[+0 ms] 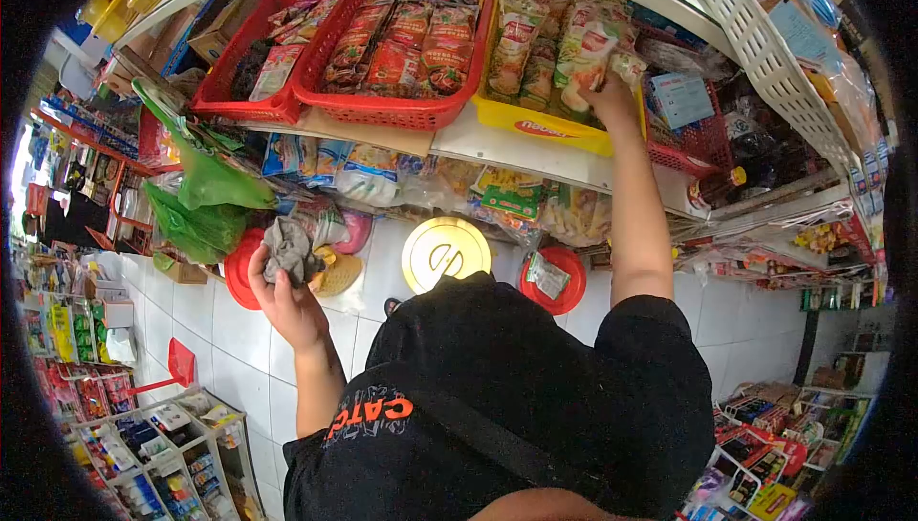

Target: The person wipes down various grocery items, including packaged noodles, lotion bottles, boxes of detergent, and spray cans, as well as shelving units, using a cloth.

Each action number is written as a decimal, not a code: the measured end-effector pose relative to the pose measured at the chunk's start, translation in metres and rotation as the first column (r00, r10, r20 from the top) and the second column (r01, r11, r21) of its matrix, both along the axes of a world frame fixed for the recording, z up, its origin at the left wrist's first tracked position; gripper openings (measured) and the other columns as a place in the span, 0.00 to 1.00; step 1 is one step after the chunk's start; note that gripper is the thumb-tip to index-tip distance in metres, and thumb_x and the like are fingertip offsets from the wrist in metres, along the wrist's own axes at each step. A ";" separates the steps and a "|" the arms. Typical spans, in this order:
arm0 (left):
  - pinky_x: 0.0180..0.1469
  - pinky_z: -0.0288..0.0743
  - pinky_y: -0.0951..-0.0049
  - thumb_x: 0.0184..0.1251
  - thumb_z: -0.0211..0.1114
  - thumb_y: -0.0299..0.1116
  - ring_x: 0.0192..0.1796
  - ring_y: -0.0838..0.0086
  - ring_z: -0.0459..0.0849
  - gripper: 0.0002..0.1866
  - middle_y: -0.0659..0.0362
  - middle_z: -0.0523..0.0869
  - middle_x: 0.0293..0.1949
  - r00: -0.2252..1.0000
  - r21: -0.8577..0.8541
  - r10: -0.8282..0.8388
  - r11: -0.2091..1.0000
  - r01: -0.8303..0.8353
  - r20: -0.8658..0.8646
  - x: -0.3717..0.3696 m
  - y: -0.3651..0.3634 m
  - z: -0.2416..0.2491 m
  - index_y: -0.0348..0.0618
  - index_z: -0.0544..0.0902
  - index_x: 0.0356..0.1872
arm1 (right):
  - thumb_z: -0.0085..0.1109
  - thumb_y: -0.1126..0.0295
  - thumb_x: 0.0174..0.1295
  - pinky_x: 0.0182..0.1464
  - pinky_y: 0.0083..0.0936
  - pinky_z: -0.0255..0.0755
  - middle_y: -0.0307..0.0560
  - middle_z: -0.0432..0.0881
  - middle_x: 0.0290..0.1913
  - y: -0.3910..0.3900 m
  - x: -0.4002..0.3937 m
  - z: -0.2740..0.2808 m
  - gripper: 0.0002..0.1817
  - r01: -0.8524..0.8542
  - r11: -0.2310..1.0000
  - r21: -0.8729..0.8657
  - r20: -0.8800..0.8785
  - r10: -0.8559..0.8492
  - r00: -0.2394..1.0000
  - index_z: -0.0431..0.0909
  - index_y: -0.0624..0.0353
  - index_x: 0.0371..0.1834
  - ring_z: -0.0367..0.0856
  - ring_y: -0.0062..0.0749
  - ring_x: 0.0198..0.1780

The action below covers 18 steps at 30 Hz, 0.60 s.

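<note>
My left hand [285, 308] is raised at the left, fingers wrapped round a crumpled grey cloth [289, 249]. My right hand [612, 100] reaches into a yellow basket [535, 125] on the shelf. Its fingers close on a green-and-white seasoning packet [586, 51] with a red label, among several similar packets lying in that basket. Part of the grip is hidden behind my hand.
Red baskets hold red packets [411, 38] left of the yellow one; another red basket [698, 143] stands at its right. Green plastic bags [215, 186] hang at the left. Below are bagged goods [368, 172], a gold round lid [446, 251] and a red lid [553, 303].
</note>
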<state>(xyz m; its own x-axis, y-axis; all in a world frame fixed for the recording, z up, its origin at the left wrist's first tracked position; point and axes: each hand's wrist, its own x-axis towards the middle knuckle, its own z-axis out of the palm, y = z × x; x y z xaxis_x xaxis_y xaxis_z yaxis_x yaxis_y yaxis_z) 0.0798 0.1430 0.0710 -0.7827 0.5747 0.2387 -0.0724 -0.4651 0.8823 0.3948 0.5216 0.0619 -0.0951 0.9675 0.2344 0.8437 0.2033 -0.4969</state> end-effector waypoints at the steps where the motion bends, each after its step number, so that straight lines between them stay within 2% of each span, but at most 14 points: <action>1: 0.57 0.62 0.64 0.61 0.50 0.30 0.54 0.63 0.70 0.21 0.49 0.68 0.53 1.000 -0.005 -0.019 1.000 0.019 0.011 0.000 0.000 -0.002 0.36 0.61 0.55 | 0.61 0.65 0.46 0.48 0.37 0.68 0.56 0.76 0.45 -0.004 -0.005 0.008 0.26 0.004 0.999 0.038 0.000 -0.004 1.000 0.69 0.63 0.49 0.75 0.45 0.48; 3: 0.56 0.65 0.64 0.61 0.50 0.31 0.53 0.63 0.71 0.21 0.50 0.69 0.52 1.000 -0.025 -0.022 0.999 0.022 0.011 0.006 0.004 0.000 0.35 0.62 0.54 | 0.57 0.68 0.49 0.48 0.40 0.67 0.57 0.75 0.44 -0.012 -0.011 0.018 0.24 0.019 0.993 0.114 0.003 -0.019 1.000 0.68 0.62 0.50 0.73 0.48 0.48; 6: 0.55 0.65 0.64 0.60 0.50 0.32 0.53 0.64 0.71 0.21 0.50 0.69 0.52 0.999 -0.031 -0.033 0.999 0.033 0.002 0.012 0.007 0.000 0.35 0.62 0.54 | 0.51 0.73 0.51 0.47 0.41 0.68 0.60 0.75 0.43 0.003 -0.019 -0.002 0.21 0.041 0.926 0.377 0.297 -0.162 0.941 0.67 0.61 0.51 0.73 0.50 0.47; 9: 0.56 0.65 0.64 0.60 0.50 0.32 0.54 0.64 0.70 0.21 0.50 0.69 0.52 0.999 -0.039 -0.045 0.998 0.045 0.003 0.014 0.007 0.001 0.35 0.63 0.54 | 0.49 0.73 0.52 0.52 0.39 0.65 0.59 0.72 0.50 0.010 -0.037 -0.003 0.23 -0.157 0.988 0.003 0.225 0.152 0.963 0.64 0.59 0.54 0.69 0.49 0.53; 12: 0.55 0.65 0.64 0.61 0.51 0.31 0.53 0.64 0.71 0.20 0.50 0.70 0.51 0.997 -0.037 -0.072 0.997 0.073 0.035 0.014 0.005 -0.001 0.36 0.62 0.54 | 0.52 0.65 0.56 0.53 0.37 0.65 0.57 0.67 0.57 0.017 -0.067 -0.008 0.30 -0.174 0.945 -0.278 0.224 0.240 0.945 0.55 0.55 0.62 0.68 0.51 0.55; 14: 0.55 0.66 0.64 0.61 0.51 0.30 0.52 0.64 0.72 0.20 0.50 0.70 0.51 0.996 -0.025 -0.069 0.997 0.070 0.052 0.017 0.008 -0.001 0.37 0.63 0.54 | 0.52 0.62 0.56 0.55 0.36 0.64 0.54 0.64 0.60 -0.012 -0.081 0.017 0.32 -0.138 0.933 -0.332 0.383 0.267 0.884 0.52 0.51 0.64 0.66 0.48 0.57; 17: 0.54 0.66 0.64 0.61 0.51 0.30 0.52 0.64 0.73 0.20 0.50 0.70 0.50 0.991 -0.017 -0.105 0.994 0.107 0.077 0.018 0.008 -0.005 0.37 0.62 0.54 | 0.56 0.57 0.51 0.58 0.37 0.61 0.47 0.62 0.62 0.018 -0.092 -0.014 0.36 -0.087 0.891 -0.445 0.504 0.330 0.798 0.54 0.45 0.64 0.62 0.45 0.61; 18: 0.54 0.67 0.63 0.61 0.51 0.29 0.52 0.63 0.72 0.20 0.50 0.71 0.50 0.988 -0.022 -0.125 0.992 0.127 0.090 0.016 0.007 -0.009 0.37 0.62 0.54 | 0.56 0.57 0.50 0.58 0.37 0.62 0.47 0.62 0.62 0.041 -0.090 -0.036 0.36 -0.137 0.876 -0.463 0.508 0.389 0.769 0.55 0.44 0.64 0.62 0.44 0.60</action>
